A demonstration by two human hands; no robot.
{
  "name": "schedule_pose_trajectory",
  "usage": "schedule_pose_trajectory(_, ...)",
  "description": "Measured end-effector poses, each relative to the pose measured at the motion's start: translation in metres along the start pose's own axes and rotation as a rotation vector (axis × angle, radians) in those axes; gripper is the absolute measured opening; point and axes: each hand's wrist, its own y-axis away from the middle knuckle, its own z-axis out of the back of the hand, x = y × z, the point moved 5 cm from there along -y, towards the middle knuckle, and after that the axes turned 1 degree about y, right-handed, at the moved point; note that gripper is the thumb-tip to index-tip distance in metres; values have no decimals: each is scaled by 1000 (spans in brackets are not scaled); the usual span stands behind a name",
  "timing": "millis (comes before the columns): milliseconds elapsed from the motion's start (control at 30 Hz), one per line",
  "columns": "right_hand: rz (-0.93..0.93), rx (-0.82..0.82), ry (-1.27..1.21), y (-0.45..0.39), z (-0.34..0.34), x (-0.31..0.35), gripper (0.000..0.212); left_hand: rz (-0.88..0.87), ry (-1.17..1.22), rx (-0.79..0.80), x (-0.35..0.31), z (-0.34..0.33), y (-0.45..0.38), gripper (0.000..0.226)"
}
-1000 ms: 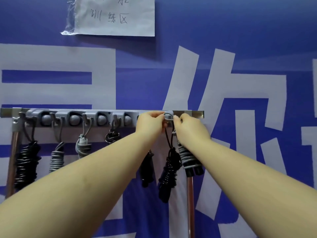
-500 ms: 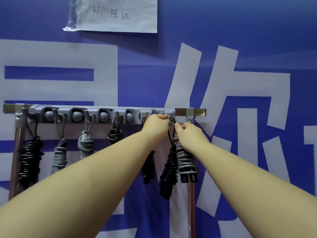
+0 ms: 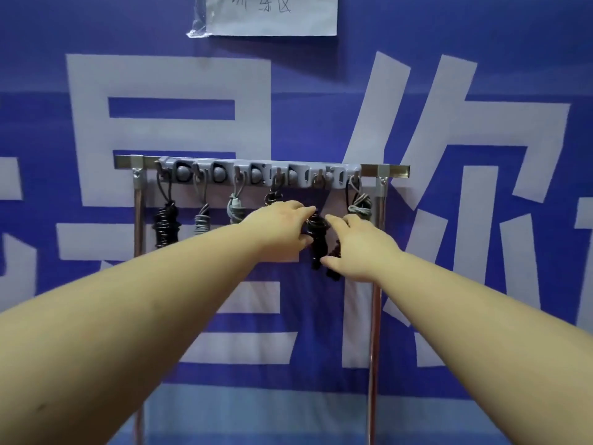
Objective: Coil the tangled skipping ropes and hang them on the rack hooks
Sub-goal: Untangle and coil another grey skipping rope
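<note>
The black coiled rope [image 3: 317, 234] hangs from the fifth hook [image 3: 317, 183] of the grey hook strip [image 3: 256, 173], between your two hands. Your left hand [image 3: 276, 231] curls its fingers round the top of the coil from the left. Whether it truly clamps or only cups the bundle, the view does not settle; it reads as a light grasp. Your right hand [image 3: 359, 248] sits just to the right with fingers bent toward the coil's lower part and its thumb below; contact there is likely, but I cannot tell if it grips. Judgement: both hands flank the bundle to steady or tidy it so that it hangs straight and clear of its neighbour.

Outward: a grey coiled rope [image 3: 361, 207] hangs on the last hook at the right end, near your right hand. To the left hang a small black bundle [image 3: 272, 197], a grey-white coil [image 3: 236, 208], a grey coil [image 3: 201, 220] and a large black coil [image 3: 165, 226], one per hook.

The strip is fixed to a metal crossbar [image 3: 398, 170] on two upright poles [image 3: 373, 316], against a blue banner [image 3: 481, 43]. All six hooks look occupied, so the task appears near its end.
</note>
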Motion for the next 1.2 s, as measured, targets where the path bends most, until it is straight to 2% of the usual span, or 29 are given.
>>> schedule_pose_trajectory(200, 107, 118, -26, 66, -19, 68, 82, 80, -79, 146, 22, -8, 101, 69)
schedule_pose_trajectory(367, 152, 227, -122, 117, -67, 123, 80, 137, -69, 285, 39, -54, 183, 67)
schedule_pose_trajectory(600, 217, 414, -165, 174, -162, 183, 80, 192, -35, 556, 66, -159, 278, 67)
schedule_pose_trajectory(967, 317, 662, -142, 212, -321, 236, 77, 231, 90, 763, 116, -327, 351, 65)
schedule_pose_trajectory(1200, 375, 821, -186, 237, -431, 270, 73, 416, 232, 941, 156, -435, 426, 60)
